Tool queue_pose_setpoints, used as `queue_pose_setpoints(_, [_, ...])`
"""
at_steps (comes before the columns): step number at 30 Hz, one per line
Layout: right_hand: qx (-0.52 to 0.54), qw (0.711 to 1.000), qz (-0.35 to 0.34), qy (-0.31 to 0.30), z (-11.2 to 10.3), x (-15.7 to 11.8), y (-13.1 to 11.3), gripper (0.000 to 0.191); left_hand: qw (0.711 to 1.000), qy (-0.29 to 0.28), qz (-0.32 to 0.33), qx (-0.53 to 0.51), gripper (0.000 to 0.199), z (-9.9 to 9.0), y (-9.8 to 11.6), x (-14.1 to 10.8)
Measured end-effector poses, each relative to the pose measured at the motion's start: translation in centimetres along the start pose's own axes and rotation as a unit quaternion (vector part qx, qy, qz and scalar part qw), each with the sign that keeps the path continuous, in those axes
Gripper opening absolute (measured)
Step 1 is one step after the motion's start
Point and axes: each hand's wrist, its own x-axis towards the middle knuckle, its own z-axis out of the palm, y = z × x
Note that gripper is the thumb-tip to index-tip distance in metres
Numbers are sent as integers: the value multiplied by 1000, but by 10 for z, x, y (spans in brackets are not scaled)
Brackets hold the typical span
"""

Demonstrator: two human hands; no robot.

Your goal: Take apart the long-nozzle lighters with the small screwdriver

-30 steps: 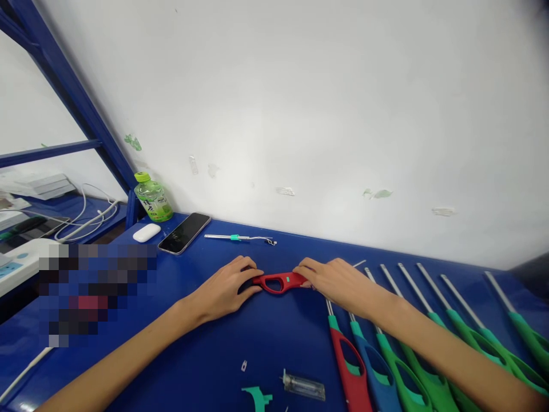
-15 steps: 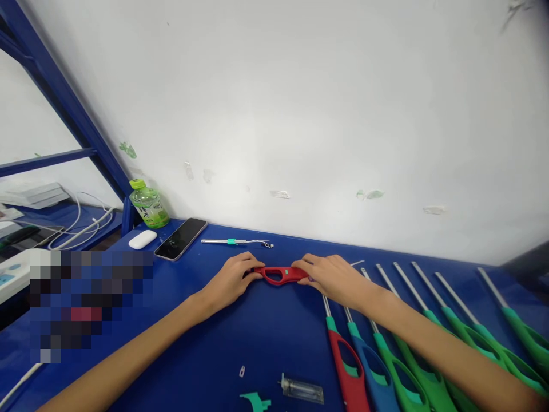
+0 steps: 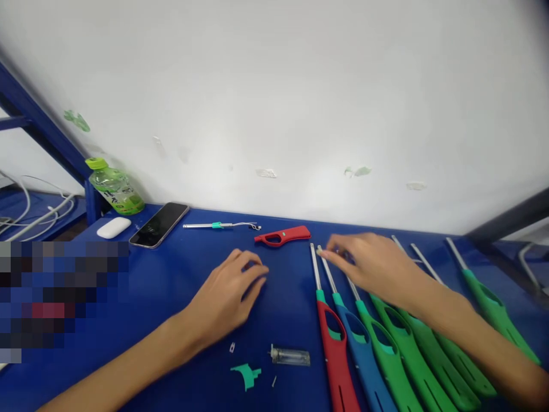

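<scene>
My left hand (image 3: 234,289) rests over the blue table with its fingers apart, holding nothing. Over the metal tubes of the lighters hovers my right hand (image 3: 371,260), smeared by motion, its fingers curled. A thin pale shaft (image 3: 417,261) sticks out beyond it, apparently from a tool in the palm; its handle is hidden. The red lighter casing (image 3: 289,234), without a tube, lies beyond both hands. Behind it to the left is a loose lighter tube (image 3: 206,226) with a teal collar and wires. Nearer me lie a clear fuel tank (image 3: 291,357), a teal trigger (image 3: 246,375) and a small white clip (image 3: 232,347).
Assembled lighters lie in a row at the right: a red one (image 3: 338,366), a blue one (image 3: 364,357) and several green ones (image 3: 392,352). A phone (image 3: 159,225), a white case (image 3: 114,228) and a green bottle (image 3: 115,189) stand left. A small screw (image 3: 274,381) lies near the tank.
Both hands have let go of the red casing, which now lies on the table. My left hand has drawn back toward me; my right hand has moved right, over the lighter tubes.
</scene>
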Motion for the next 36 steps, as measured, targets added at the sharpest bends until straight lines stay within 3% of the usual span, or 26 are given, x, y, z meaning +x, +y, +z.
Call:
queue_pose_setpoints(2, [-10, 1000, 14, -22, 2, -31, -11, 55, 999, -17, 20, -19, 25, -2, 29, -31])
queue_pose_setpoints(5, [-30, 998, 26, -51, 16, -58, -29, 56, 999, -24, 27, -27, 35, 11, 63, -64])
queue_pose_setpoints(9, [-54, 995, 29, -75, 37, -62, -47, 48, 998, -44, 23, -29, 41, 38, 77, -72])
queue_pose_setpoints(12, [-65, 994, 28, -82, 43, -58, -54, 45, 997, -67, 2, -27, 20, 44, 70, -66])
queue_pose_setpoints(15, [-70, 994, 32, -83, 45, -57, -56, 42, 997, -76, -14, -25, 10, 37, 53, -66])
queue_pose_setpoints(22, [-60, 994, 46, -85, 48, -57, -58, 38, 997, -36, -70, 0, 32, -6, -15, -87])
queue_pose_setpoints(27, [-37, 995, 21, -85, 41, -62, -68, 30, 993, 3, -101, 55, 30, -28, -53, -101])
queue_pose_setpoints(32, [15, 996, -40, -81, 35, -55, -102, 22, 987, 44, -59, 141, 39, -31, -53, -103])
queue_pose_setpoints(36, [67, 994, -63, -61, 25, -44, -113, 20, 973, 90, 1, 212, 33, -30, -24, -96])
